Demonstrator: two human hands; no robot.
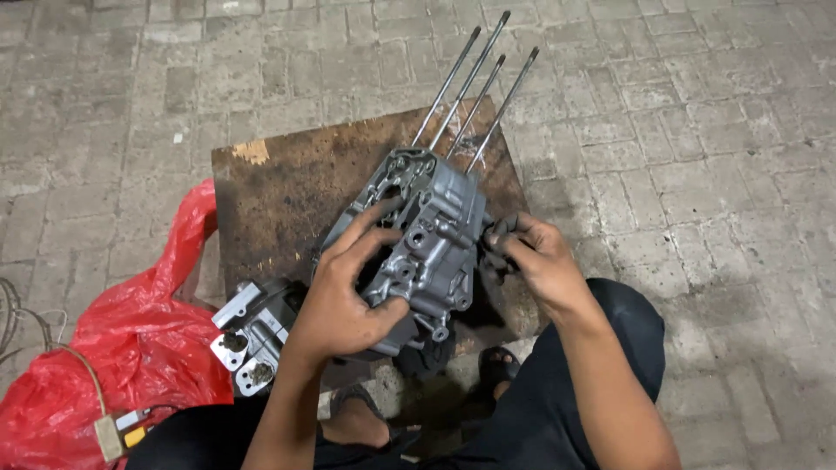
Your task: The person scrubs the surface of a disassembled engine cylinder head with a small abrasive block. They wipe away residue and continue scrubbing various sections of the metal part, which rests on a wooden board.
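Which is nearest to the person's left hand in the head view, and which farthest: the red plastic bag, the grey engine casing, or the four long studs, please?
From the left hand:
1. Grey engine casing, gripped under the fingers.
2. Four long studs, rising from the casing's far end.
3. Red plastic bag, on the paving at far left.

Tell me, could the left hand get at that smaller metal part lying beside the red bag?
Probably yes. The left hand rests on the grey engine casing, and the smaller metal part lies just beside its wrist on the wooden board. Nothing lies between them, though the hand would first have to let go of the casing.
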